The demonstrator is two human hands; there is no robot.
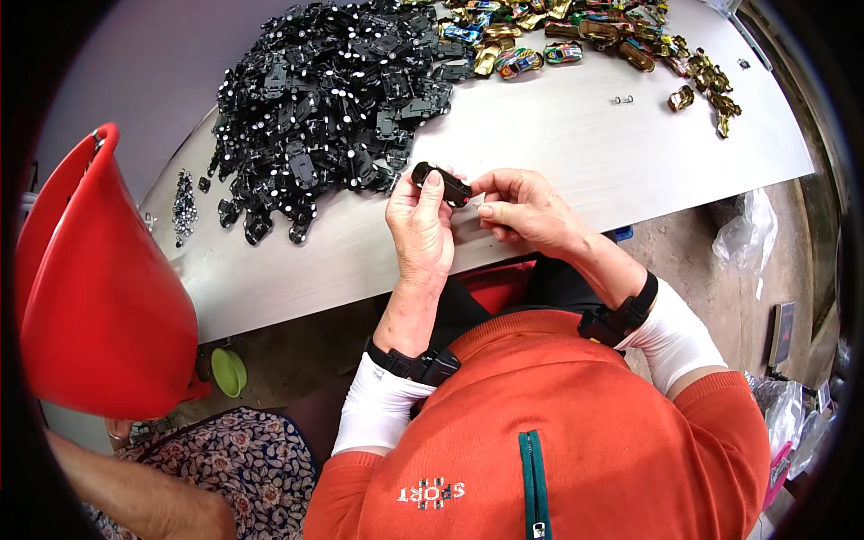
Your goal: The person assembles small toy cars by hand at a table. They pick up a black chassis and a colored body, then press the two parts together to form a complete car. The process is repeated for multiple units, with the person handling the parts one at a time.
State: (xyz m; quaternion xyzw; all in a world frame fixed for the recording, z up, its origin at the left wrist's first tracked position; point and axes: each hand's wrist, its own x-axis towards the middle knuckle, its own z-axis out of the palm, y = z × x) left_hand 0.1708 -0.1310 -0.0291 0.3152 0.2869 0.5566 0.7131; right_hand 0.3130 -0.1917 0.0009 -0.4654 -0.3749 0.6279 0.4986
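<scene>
My left hand (423, 229) is closed around a black toy car chassis (443, 184), its thumb lying along the top. Close to the right end of this chassis, my right hand (526, 211) is pinched, thumb against forefinger. A tiny pale bit shows at those fingertips, too small to name. Both hands are above the near edge of the white table (549, 135). Just beyond my left hand rises a big heap of black toy car chassis (310, 108), many with small white wheels.
Gold and multicoloured toy car bodies (522, 63) lie at the far right, with a loose wheel axle (623, 100) nearer. Small wheel parts (184, 207) are piled left of the heap. A red tub (103, 297) stands at left, beside another person's arm (144, 490).
</scene>
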